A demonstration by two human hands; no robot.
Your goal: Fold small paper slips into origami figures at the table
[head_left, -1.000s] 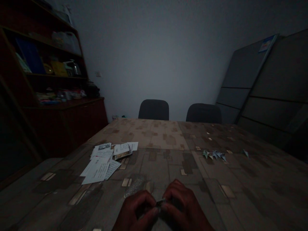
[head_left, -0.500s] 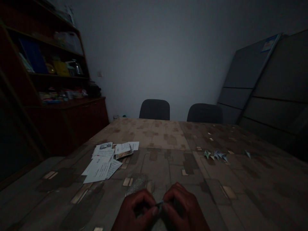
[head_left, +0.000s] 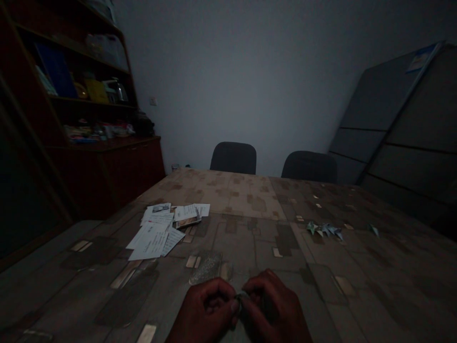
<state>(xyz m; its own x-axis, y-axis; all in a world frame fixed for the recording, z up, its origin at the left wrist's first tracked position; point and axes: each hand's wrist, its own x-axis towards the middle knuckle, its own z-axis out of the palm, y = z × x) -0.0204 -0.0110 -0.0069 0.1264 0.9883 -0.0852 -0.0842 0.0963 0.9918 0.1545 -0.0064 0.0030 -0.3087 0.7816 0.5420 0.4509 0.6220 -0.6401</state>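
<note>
In dim light, my left hand (head_left: 205,312) and my right hand (head_left: 273,307) meet at the table's near edge. Both are closed in a pinch on a small folded piece of paper (head_left: 241,297) held between the fingertips. Most of that piece is hidden by my fingers. Several small folded paper shapes (head_left: 324,229) lie in a row on the table to the right, and one more folded shape (head_left: 373,230) sits apart further right. A loose pile of white paper slips (head_left: 159,231) lies to the left.
The table (head_left: 250,200) has a patterned brown cover. Two dark chairs (head_left: 233,158) (head_left: 309,166) stand at its far side. A wooden shelf cabinet (head_left: 89,119) full of objects fills the left wall. Grey panels (head_left: 403,124) lean against the right wall.
My hands stay together, pinching the small piece with slight finger shifts. The view has tilted and drifted a little, so the table contents sit slightly higher and to the right.
</note>
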